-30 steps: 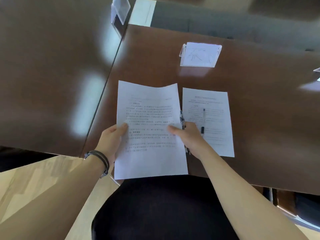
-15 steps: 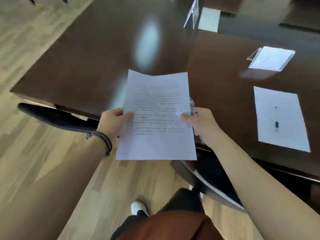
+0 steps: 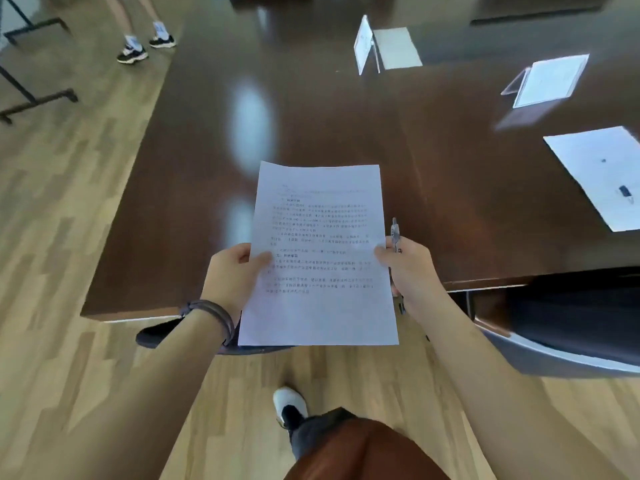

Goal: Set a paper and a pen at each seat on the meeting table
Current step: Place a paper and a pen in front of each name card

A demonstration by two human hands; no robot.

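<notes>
Left hand (image 3: 232, 271) and right hand (image 3: 408, 268) both clamp their grip on a printed paper (image 3: 320, 251), held above the counter (image 3: 311, 116) edge. The right also clasps a pen (image 3: 394, 233).

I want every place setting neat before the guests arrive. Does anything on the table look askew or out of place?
Nothing stands out. The paper already laid on the table lies flat with a pen on it, and both name cards stand upright.

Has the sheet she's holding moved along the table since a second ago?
Yes. The held sheet has gone leftward, away from the laid paper, which was right beside it before.
</notes>
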